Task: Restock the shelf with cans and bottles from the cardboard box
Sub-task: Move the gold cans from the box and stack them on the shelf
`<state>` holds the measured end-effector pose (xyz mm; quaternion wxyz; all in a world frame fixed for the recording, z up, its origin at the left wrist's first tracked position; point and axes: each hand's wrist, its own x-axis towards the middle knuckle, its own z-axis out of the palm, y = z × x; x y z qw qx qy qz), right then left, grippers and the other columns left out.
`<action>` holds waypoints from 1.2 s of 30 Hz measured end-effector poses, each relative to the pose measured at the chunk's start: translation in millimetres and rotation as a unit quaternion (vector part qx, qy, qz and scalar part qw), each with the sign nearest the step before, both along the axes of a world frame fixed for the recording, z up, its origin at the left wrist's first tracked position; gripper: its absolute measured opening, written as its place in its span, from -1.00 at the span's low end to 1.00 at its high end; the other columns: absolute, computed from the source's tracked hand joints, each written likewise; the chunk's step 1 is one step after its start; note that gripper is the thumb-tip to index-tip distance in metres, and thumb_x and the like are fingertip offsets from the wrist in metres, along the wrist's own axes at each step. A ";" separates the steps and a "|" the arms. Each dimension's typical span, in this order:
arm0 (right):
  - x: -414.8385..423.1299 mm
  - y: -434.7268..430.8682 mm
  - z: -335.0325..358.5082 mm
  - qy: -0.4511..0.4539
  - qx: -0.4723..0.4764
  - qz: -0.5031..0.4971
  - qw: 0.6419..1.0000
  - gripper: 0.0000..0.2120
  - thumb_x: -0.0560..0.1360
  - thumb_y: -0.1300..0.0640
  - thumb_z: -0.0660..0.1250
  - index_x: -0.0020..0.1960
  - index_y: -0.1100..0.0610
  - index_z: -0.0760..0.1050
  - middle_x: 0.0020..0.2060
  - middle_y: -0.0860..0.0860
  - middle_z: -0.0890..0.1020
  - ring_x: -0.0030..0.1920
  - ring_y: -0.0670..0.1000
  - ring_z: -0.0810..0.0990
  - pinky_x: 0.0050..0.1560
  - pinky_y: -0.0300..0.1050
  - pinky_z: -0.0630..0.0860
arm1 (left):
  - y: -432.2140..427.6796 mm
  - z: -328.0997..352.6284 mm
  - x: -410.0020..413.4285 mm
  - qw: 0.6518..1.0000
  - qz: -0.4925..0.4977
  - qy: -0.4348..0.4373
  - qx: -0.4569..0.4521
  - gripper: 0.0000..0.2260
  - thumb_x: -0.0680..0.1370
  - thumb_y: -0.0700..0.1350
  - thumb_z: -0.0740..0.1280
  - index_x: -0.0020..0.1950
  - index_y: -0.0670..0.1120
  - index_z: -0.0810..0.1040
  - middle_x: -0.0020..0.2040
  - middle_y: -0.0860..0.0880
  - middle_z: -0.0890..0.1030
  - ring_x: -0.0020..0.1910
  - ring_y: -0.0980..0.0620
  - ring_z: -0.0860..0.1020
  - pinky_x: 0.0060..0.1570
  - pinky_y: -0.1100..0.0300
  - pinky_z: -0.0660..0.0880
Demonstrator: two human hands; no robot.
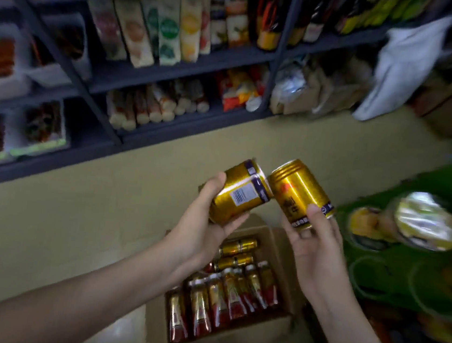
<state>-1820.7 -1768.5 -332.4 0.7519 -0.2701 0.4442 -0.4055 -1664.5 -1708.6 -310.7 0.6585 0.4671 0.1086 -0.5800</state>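
Note:
My left hand (199, 222) grips two gold cans (240, 192), stacked end to end and tilted, with a barcode label facing me. In my right hand (312, 243) is a third gold can (298, 192), held from below and leaning left until it nearly touches the others. Both hands hover above an open cardboard box (281, 248) on the floor. Inside it stand several gold-and-red bottles (221, 297), and two gold cans (236, 253) lie on their sides at the far end.
A dark metal shelf unit (174, 72) with cartons, pouches and rolls of snacks runs along the far side of the beige floor. A green display rack (405, 265) with round holders and packaged goods stands close on the right. Bags and boxes pile at the back right.

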 end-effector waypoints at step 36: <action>-611.5 471.3 357.6 0.225 -0.328 -0.323 0.859 0.02 -0.01 -0.29 0.61 0.36 -0.03 0.34 0.16 -0.01 0.63 0.16 0.06 0.62 0.16 0.07 0.55 | 296.7 377.7 -677.2 0.759 -0.535 0.043 -0.368 -0.53 0.45 0.06 0.38 0.27 -0.17 0.48 0.09 -0.16 0.66 0.09 -0.10 0.62 0.10 -0.02 0.55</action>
